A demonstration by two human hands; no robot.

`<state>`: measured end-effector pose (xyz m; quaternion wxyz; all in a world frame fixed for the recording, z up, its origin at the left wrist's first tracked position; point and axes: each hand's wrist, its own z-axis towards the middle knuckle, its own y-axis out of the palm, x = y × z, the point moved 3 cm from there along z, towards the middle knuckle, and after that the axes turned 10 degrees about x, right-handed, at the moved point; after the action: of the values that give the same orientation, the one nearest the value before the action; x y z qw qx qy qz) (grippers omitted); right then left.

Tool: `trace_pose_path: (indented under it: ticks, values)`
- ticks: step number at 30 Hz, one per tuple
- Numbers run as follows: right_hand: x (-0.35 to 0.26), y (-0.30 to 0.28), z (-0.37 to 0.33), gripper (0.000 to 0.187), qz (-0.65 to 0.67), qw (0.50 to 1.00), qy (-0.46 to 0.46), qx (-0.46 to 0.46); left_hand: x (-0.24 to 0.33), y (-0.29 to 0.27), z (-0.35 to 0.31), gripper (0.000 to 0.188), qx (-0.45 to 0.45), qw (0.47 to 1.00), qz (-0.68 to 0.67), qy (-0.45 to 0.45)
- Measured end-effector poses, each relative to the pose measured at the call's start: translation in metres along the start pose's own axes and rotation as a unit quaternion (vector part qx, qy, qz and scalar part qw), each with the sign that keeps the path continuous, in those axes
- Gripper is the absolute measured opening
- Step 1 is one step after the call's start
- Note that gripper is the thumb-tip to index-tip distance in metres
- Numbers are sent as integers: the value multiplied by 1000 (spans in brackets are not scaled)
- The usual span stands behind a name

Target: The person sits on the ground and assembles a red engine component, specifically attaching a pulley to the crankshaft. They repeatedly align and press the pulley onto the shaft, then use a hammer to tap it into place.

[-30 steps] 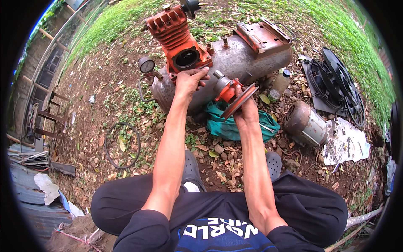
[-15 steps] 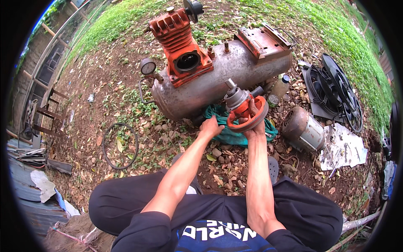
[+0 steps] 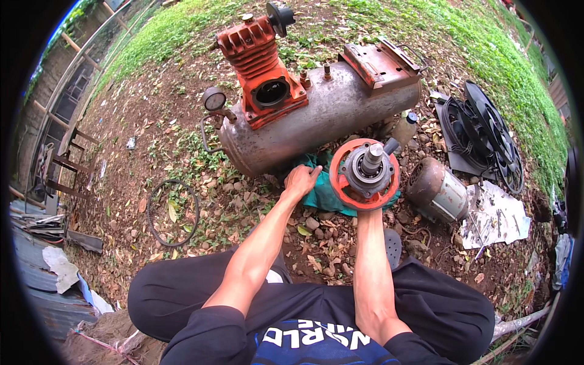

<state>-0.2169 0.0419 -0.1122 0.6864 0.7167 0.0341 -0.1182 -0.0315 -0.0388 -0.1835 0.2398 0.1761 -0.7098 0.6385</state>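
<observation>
My right hand [image 3: 369, 216], mostly hidden beneath it, holds up a red flywheel [image 3: 345, 188] by its underside. On the flywheel's upper side are a grey round bearing housing [image 3: 353, 170] and a short metal shaft [image 3: 373, 155] pointing up. To the left, my left hand [image 3: 299, 181] is closed on the edge of a green cloth [image 3: 319, 198] lying on the ground. Part of that cloth passes under the flywheel. Behind both hands lies a rusty metal tank [image 3: 340, 100], with a red finned compressor pump [image 3: 258, 67] mounted on it; a round opening [image 3: 271, 91] faces me.
A pressure gauge [image 3: 214, 98] sticks out at the tank's left end. On the right are an electric motor [image 3: 437, 190], a black fan [image 3: 486, 134], a bottle [image 3: 404, 129] and a white sheet [image 3: 496, 213] with small tools. A belt [image 3: 174, 243] lies on the leafy ground at left.
My right hand has turned the flywheel so its shaft side faces up, covering the fingers. My left hand has shifted slightly left along the cloth.
</observation>
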Motion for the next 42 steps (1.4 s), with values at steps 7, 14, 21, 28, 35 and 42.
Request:
trace_pose_path:
  ticks: [7,14,21,28,35,42]
  values:
    - [-1,1,-2,35,-21,1000,7,-2,12,-19,31,60,-49,995,-81,13]
    - [-2,-2,1,35,-36,999,13,-17,63,-81,36,30,-94,953,-287,15]
    - [0,6,16,36,-76,991,60,-87,96,-123,32,23,15,871,-481,95]
    - [5,-2,18,35,-253,967,-9,20,136,-131,6,25,78,948,-230,204]
    - [27,21,16,37,-209,973,25,91,81,-150,35,35,3,987,-155,36]
    - [38,27,37,36,-162,981,-9,108,52,-220,23,39,-37,975,-207,-66]
